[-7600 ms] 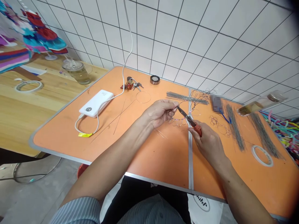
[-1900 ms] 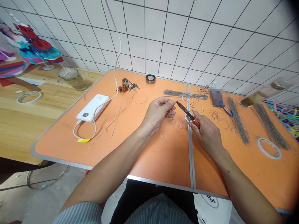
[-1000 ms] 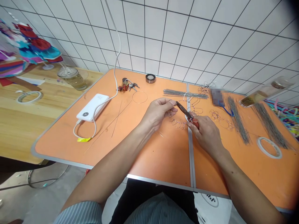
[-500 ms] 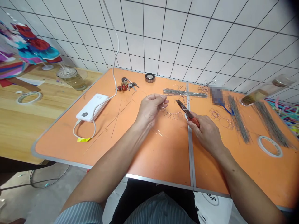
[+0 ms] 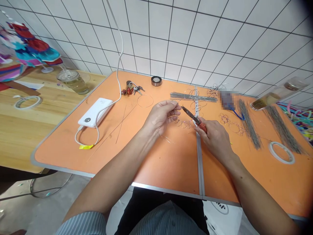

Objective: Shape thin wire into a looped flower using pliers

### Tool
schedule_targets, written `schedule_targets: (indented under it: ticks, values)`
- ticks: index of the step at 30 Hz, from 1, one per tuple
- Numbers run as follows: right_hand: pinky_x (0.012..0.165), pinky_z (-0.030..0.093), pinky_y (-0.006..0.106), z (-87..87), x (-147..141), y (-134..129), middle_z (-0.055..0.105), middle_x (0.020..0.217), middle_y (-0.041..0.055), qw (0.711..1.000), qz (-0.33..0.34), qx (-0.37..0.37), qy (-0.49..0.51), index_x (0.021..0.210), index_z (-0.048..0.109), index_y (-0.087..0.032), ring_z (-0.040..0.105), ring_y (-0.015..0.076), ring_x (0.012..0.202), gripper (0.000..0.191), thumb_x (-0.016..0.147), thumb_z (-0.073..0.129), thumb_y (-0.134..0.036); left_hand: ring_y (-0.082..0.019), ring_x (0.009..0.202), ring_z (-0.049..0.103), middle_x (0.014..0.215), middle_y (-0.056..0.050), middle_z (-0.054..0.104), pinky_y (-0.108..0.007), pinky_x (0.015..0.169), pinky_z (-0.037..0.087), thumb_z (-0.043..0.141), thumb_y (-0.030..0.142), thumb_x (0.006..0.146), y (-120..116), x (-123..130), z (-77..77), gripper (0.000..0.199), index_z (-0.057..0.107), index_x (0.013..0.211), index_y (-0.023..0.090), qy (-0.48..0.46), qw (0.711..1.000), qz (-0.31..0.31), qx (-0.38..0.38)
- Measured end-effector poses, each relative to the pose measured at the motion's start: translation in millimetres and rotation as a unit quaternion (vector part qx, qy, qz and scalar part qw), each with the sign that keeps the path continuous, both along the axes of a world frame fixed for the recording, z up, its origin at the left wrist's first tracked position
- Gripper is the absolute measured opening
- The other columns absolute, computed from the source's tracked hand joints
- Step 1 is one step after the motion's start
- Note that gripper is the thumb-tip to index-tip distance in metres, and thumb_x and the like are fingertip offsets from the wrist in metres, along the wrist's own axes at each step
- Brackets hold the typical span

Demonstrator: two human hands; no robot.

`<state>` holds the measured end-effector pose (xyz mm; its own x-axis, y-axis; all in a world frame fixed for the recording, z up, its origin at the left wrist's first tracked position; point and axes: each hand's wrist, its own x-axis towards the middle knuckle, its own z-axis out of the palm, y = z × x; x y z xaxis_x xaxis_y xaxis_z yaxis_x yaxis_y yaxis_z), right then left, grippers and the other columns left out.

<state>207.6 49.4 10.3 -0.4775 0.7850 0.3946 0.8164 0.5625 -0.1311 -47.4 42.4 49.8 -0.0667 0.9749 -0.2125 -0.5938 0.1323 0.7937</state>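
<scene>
My left hand (image 5: 162,116) pinches a thin wire ring (image 5: 184,124) edged with small loops, which hangs to the right of the fingers above the orange table (image 5: 168,169). In my right hand (image 5: 215,137) is a pair of pliers (image 5: 192,116) with red handles. Their dark tip points left and lies close to my left fingertips, at the upper part of the ring. Whether the jaws grip the wire is too small to tell. Behind both hands lies a bundle of straight wires (image 5: 181,95).
On the left are a white power bank (image 5: 94,114) with its cable, keys (image 5: 137,89) and a single wire circle (image 5: 145,101). A tape roll (image 5: 156,81) stands at the back. To the right lie wire bundles (image 5: 249,125), a white tape ring (image 5: 281,152) and a glass bottle (image 5: 276,94).
The pliers have moved slightly left, their tip now close to my left fingertips. My left hand has shifted a little right with the wire ring.
</scene>
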Motion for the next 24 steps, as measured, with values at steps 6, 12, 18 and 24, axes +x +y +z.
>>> schedule_targets:
  ticks: [6,12,18,24]
  values:
    - [0.082,0.047,0.043,-1.3,-1.5,-1.0,0.079,0.098,0.0126,0.999,0.006,0.034,0.002,0.138,0.07,-0.017,0.068,0.0345,0.101,0.044,0.114,0.05,-0.048,-0.008,0.068,0.065,0.085,-0.002,0.074,-0.021,0.065,0.05,0.085,0.031,0.087,-4.7,9.9,-1.2,0.022,0.07,0.081,0.017,0.034,0.999,0.012,0.034]
    - [0.086,0.047,0.043,-1.7,-1.8,-1.2,0.08,0.105,0.0129,0.998,0.01,0.058,0.0,0.143,0.067,-0.015,0.067,0.0336,0.103,0.048,0.115,0.048,-0.049,-0.008,0.065,0.064,0.081,-0.002,0.073,-0.02,0.063,0.05,0.078,0.026,0.093,-6.6,14.3,0.4,0.02,0.068,0.079,0.016,0.036,0.999,0.012,0.035]
    - [0.083,0.043,0.041,-1.3,-0.7,-1.0,0.078,0.099,0.0111,0.996,0.01,0.088,-0.023,0.145,0.066,-0.015,0.066,0.0321,0.101,0.05,0.116,0.047,-0.05,-0.008,0.064,0.064,0.079,-0.002,0.073,-0.021,0.065,0.053,0.079,0.026,0.094,-5.8,15.1,0.3,0.021,0.068,0.08,0.016,0.043,0.999,0.012,0.03]
    - [0.086,0.045,0.041,-1.9,0.7,0.8,0.078,0.099,0.0109,0.993,0.013,0.116,-0.036,0.145,0.066,-0.011,0.066,0.0316,0.1,0.054,0.116,0.046,-0.052,-0.008,0.063,0.064,0.078,-0.001,0.072,-0.021,0.065,0.053,0.08,0.025,0.094,-5.5,15.5,-0.5,0.022,0.068,0.079,0.015,0.034,0.999,0.008,0.033]
